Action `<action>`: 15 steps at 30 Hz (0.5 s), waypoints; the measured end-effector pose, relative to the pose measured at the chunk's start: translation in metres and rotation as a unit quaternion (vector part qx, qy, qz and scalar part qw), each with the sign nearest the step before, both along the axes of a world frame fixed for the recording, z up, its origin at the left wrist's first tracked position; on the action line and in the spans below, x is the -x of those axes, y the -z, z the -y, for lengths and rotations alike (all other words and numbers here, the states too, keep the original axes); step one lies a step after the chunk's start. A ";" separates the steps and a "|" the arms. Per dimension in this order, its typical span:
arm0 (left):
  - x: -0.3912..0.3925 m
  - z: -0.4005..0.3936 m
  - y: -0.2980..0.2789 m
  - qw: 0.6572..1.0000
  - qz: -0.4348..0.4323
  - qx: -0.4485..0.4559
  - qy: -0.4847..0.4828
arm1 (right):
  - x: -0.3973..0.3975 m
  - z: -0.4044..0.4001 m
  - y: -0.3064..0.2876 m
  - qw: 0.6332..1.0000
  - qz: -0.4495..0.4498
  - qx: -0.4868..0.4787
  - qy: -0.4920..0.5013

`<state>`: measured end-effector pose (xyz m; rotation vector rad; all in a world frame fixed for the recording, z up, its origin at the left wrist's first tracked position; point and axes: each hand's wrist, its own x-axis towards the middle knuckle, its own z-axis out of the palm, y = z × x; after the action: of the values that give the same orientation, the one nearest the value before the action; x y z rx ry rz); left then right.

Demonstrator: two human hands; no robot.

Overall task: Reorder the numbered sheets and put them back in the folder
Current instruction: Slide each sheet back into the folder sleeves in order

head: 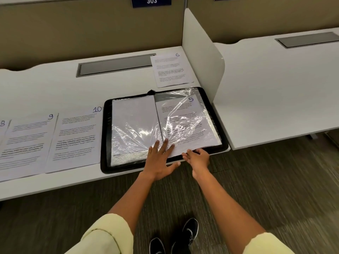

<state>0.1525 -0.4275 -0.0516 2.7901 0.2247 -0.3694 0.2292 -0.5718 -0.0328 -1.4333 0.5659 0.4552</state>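
The left hand (pixel 159 160) pressed flat, fingers spread, on the plastic sleeve (pixel 185 123) holding sheet 5 (pixel 180 116). The right hand (pixel 198 158) pinched that sheet's near edge. The black folder (pixel 106 136) lay open on the desk (pixel 55 88), with sheets 9 (pixel 27 142) and 10 (pixel 77 138) on its left and sheet 6 (pixel 170 70) behind.

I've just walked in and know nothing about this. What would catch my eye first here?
The open black folder at the desk's near edge, its shiny plastic sleeves glaring, with sheet 5 in the right sleeve. The left hand lies flat on the sleeves while the right hand pinches that sheet's bottom edge. Loose sheets wait around it: 9 and 10 to the left, 6 behind.
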 end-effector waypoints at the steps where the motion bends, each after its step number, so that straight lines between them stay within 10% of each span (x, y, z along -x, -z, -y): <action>1: 0.000 0.000 0.000 1.000 0.002 0.003 -0.001 | -0.002 -0.002 -0.002 1.000 0.003 0.005 -0.002; 15: 0.000 -0.001 0.002 1.000 0.008 0.011 0.003 | -0.014 -0.014 -0.007 0.992 0.010 0.125 -0.025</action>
<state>0.1523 -0.4266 -0.0532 2.7712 0.2077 -0.3486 0.2436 -0.5577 -0.0257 -1.6928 0.5874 0.4205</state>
